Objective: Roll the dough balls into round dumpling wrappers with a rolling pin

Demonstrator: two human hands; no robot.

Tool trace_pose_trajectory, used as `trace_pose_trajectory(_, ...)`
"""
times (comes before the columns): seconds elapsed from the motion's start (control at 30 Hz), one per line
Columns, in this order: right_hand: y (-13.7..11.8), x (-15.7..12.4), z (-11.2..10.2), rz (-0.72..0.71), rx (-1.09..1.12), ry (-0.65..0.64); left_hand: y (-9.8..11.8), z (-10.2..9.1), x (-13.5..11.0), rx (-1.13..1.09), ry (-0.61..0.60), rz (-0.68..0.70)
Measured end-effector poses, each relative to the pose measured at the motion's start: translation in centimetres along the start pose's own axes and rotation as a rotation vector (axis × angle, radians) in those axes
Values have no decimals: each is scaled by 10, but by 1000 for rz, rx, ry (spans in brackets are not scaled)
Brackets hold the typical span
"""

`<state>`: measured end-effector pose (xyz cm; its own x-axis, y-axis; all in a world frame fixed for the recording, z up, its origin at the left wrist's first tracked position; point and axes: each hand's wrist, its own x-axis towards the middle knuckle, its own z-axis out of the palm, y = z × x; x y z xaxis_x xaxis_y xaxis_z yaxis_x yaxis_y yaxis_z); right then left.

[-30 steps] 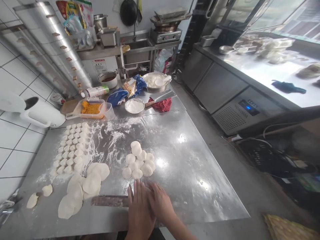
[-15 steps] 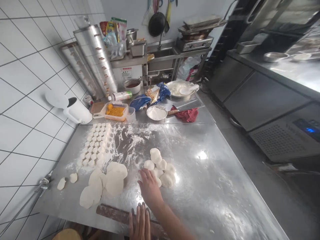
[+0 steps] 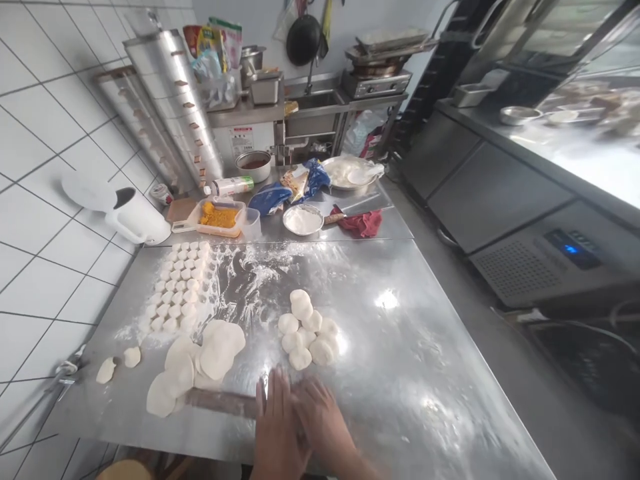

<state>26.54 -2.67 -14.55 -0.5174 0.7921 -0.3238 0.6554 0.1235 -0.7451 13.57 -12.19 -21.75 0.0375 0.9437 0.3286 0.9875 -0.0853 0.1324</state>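
The wooden rolling pin [image 3: 220,403] lies crosswise on the floured steel table [image 3: 410,373], its left part showing just left of the hands and its right end hidden under them. Both hands sit together at that end, palms down. The left hand [image 3: 277,423] has its fingers spread and pointing ahead, and the right hand [image 3: 323,417] is curved beside it, touching it. Neither looks clenched, but they are blurred, so I cannot tell whether they are gripping the pin or only pressing on it.

Just ahead of the hands sits a loose pile of about ten dough balls [image 3: 306,333]. Left of the hands, beside the pin, about five flattened dough rounds [image 3: 217,350] overlap, and two small dough pieces [image 3: 106,370] lie further left. Beyond those, tiny dough portions [image 3: 175,287] stand in tight rows, too many to count exactly, roughly forty.

Far ahead of the hands are one bowl of flour [image 3: 303,220], one tray of orange-yellow filling [image 3: 219,217] and one red cloth [image 3: 357,225].
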Motion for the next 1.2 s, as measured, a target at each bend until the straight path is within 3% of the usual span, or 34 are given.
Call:
trace_pose_trajectory(0.03, 5, 1, -1, -6, 8, -1, 2, -4, 2, -42, -102, -14)
trace_pose_trajectory(0.1, 11, -2, -2, -5, 34, -11, 6, -10, -14, -55, -151, -16)
trace_pose_trajectory(0.23, 15, -29, 5, 86, 55, 48, 12, -8, -53, 87, 141, 62)
trace_pose_trajectory(0.27, 15, -32, 8, 102, 44, 67, 12, -6, -49, 82, 140, 75)
trace_pose_trajectory(0.37, 18, -23, 12, 97, 9, 96, 12, -5, -13, -15, -96, 56)
trace_pose_trajectory(0.43, 21, -13, 10, 86, 8, 90, 12, -8, -3, -3, -152, 32)
trace_pose_trajectory(0.47, 22, -12, 8, 86, 15, 85, 13, -11, -8, 5, -162, 79)
trace_pose_trajectory(0.57, 22, -24, 8, 120, 39, 96, 18, -15, -40, 109, 57, 191)
trace_pose_trajectory(0.63, 22, -34, 10, 143, 45, 114, 21, -13, -45, 121, 119, 198)
trace_pose_trajectory(0.8, 27, -19, 8, 97, 32, 124, 25, -3, -9, -20, -136, 105)
trace_pose_trajectory(0.83, 28, -17, 6, 98, 34, 124, 25, -3, -13, -18, -102, 121)
trace_pose_trajectory(0.9, 30, -23, 4, 131, 43, 143, 27, -3, -31, 46, 105, 171)
trace_pose_trajectory(0.97, 31, -35, 5, 169, 53, 167, 28, -3, -44, 99, 233, 202)
trace_pose_trajectory(1.03, 31, -40, 7, 173, 52, 181, 28, -3, -36, 72, 150, 203)
trace_pose_trajectory(1.13, 34, -28, 6, 132, 34, 178, 30, -7, -5, -16, -122, 144)
trace_pose_trajectory(1.2, 35, -22, 3, 122, 39, 172, 32, -12, -4, -34, -154, 138)
